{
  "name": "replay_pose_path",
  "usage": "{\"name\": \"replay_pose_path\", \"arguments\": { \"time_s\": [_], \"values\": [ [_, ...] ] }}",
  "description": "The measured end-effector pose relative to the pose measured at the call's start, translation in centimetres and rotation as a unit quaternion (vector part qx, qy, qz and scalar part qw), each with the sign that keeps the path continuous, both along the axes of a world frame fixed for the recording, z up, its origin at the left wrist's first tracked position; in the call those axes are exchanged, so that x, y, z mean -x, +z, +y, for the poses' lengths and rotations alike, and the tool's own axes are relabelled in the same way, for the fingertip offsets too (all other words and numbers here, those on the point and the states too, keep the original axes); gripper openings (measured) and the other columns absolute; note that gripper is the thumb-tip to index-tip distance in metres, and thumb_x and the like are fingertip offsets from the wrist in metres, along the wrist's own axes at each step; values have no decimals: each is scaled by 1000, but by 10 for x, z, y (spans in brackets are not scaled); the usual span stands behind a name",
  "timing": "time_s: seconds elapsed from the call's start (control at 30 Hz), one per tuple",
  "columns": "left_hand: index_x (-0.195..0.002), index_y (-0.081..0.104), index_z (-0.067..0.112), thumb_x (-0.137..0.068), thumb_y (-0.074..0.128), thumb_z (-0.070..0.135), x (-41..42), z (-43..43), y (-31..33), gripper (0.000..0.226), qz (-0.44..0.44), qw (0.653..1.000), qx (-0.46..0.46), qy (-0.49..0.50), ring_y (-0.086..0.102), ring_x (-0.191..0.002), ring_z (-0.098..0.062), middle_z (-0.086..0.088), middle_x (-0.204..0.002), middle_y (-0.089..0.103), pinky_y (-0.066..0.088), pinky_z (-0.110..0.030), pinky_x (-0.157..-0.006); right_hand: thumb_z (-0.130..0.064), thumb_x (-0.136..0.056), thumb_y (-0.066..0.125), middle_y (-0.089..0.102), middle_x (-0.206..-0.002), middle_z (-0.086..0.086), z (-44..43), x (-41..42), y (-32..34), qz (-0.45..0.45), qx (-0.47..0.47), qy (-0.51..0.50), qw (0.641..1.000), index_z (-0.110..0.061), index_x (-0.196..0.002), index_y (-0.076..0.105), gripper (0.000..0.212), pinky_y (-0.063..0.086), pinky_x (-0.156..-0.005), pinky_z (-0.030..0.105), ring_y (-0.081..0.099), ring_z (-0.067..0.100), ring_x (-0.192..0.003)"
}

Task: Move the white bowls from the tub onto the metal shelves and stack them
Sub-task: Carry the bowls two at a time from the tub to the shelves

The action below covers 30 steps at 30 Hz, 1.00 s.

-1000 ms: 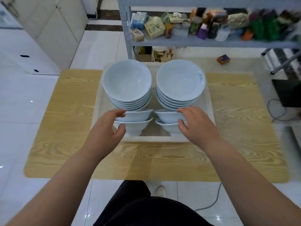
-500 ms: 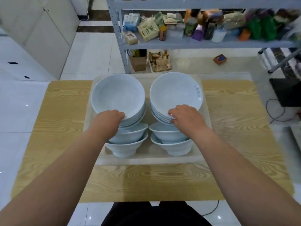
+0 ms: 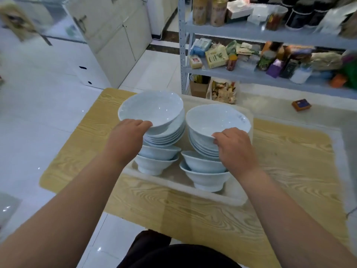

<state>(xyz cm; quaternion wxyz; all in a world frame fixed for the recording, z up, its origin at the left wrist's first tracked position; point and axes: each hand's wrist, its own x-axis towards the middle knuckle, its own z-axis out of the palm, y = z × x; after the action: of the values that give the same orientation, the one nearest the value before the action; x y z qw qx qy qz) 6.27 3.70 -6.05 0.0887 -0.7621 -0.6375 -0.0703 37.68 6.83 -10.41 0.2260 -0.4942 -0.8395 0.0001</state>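
White floor tiles all round, and a low wood-grain table [image 3: 289,171] with a shallow white tub [image 3: 222,197] on it. All the bowls are in the tub. At its far end are two piles of wide white bowls side by side, the left stack [image 3: 154,111] and the right stack [image 3: 216,118], nearly touching. At its near end are two nested pairs of small footed bowls [image 3: 154,163], one pair in front of each stack.

Left hand [image 3: 127,136] has its fingers curled over the near rim at the top of the left stack. Right hand [image 3: 235,147] does the same on the right stack, fingertips hooked on the top bowl's edge. Can't tell how many bowls each hand has.

Beyond the tub's far end stand the metal shelves [image 3: 251,33], crammed with boxes, jars and packets. Off past the tub's far left are white cabinets [image 3: 116,35], and a small orange box [image 3: 301,105] lies on the floor past its far right corner.
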Motion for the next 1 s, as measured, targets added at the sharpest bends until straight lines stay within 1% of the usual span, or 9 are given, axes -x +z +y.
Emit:
{"name": "replay_pose_path", "arguments": {
  "time_s": [0.13, 0.27, 0.33, 0.4, 0.47, 0.57, 0.7, 0.9, 1.0],
  "values": [
    [-105, 69, 14, -71, 67, -11, 13, -58, 18, 42, -29, 997, -49, 46, 63, -76, -33, -4, -86, 70, 44, -33, -63, -3, -82, 61, 63, -80, 3, -28, 25, 25, 32, -51, 69, 996, -13, -96, 71, 19, 41, -78, 38, 57, 26, -81],
    [-105, 69, 14, -77, 59, -11, 41, -126, 21, 38, -51, 987, -60, 141, 63, -76, -33, -4, -88, 71, 45, -35, -66, -7, -87, 54, 65, -84, 3, -52, 71, 45, 50, -77, 148, 985, -12, -99, 72, 22, 42, -81, 38, 58, 26, -85],
    [-103, 69, 16, -76, 55, -8, 62, -162, 20, 38, -52, 978, -58, 192, 62, -76, -32, -2, -87, 71, 42, -34, -66, -7, -87, 56, 66, -85, 4, -62, 99, 48, 51, -84, 189, 977, -12, -98, 73, 20, 43, -81, 38, 59, 26, -85],
    [-101, 68, 19, -74, 55, -10, 85, -197, 17, 41, -54, 966, -42, 248, 58, -74, -31, 2, -83, 68, 33, -30, -63, -6, -85, 63, 67, -85, 3, -73, 134, 48, 51, -85, 225, 969, -12, -98, 73, 17, 44, -81, 39, 61, 26, -85],
    [-99, 68, 22, -71, 60, -11, 112, -234, 16, 44, -54, 949, -31, 308, 54, -70, -29, 3, -78, 65, 27, -27, -60, -6, -84, 66, 67, -83, 2, -86, 176, 47, 55, -84, 263, 960, -13, -97, 73, 16, 44, -80, 39, 61, 26, -84],
    [-99, 68, 20, -70, 63, -12, 157, -292, 14, 44, -54, 928, -24, 367, 51, -65, -29, 2, -72, 62, 24, -28, -57, -1, -78, 71, 64, -78, 1, -111, 246, 48, 68, -85, 324, 940, -14, -94, 73, 21, 44, -77, 39, 61, 27, -80],
    [-102, 68, 19, -73, 62, -10, 212, -383, 11, 41, -52, 892, -22, 448, 55, -64, -28, 0, -74, 65, 36, -29, -50, 7, -73, 69, 62, -76, 1, -162, 346, 50, 71, -78, 413, 905, -14, -90, 72, 27, 45, -75, 38, 61, 28, -77],
    [-97, 72, 14, -65, 64, -14, 278, -522, 9, 43, -34, 826, -41, 562, 57, -62, -31, -3, -71, 66, 38, -29, -47, 5, -75, 72, 62, -81, -2, -254, 491, 50, 68, -60, 524, 847, -17, -95, 72, 31, 39, -82, 32, 58, 25, -82],
    [-95, 71, 13, -64, 53, -10, 296, -579, 14, 43, -25, 795, -46, 604, 58, -62, -32, -4, -71, 66, 44, -34, -49, 6, -74, 74, 63, -80, -1, -302, 556, 52, 95, -52, 575, 811, -16, -94, 73, 30, 40, -83, 33, 57, 26, -81]
  ]
}}
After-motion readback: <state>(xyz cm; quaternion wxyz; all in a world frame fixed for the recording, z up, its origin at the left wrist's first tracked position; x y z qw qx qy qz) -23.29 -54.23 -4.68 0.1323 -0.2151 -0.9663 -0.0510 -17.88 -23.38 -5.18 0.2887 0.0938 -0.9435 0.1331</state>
